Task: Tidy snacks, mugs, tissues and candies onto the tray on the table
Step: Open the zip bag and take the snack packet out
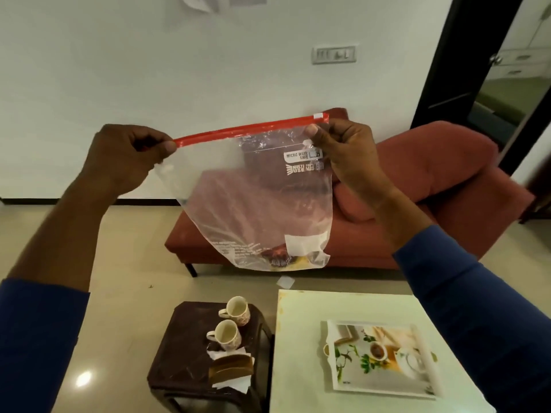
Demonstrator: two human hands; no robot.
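A: Grip first?
B: Left hand (125, 158) pinching left end of red zip strip (247, 129) between thumb and curled fingers. Right hand (343, 150) pinching right end just under the strip, fingers curled round the edge. Both closed tight on clear plastic zip-lock bag (256, 204).

A: Orientation?
B: Strip stretched taut, long axis left to right, right end tilted a bit higher. Bag hanging below it, mouth up, bottom pointing down. Held in the air, above and behind the tables.

A: Contents?
B: Small wrapped snacks (280, 257), red and yellow, bunched in the bottom right corner. Exact count unclear.

A: Below?
B: White rectangular tray with printed tea picture (384, 356) flat on pale cream table (301, 353), lower right. Dark brown side stool (179, 353) just left of it, carrying two patterned white mugs (229, 323), tilted, and brown wooden tissue holder with white tissues (231, 372). Red upholstered chaise (432, 180) behind the bag.
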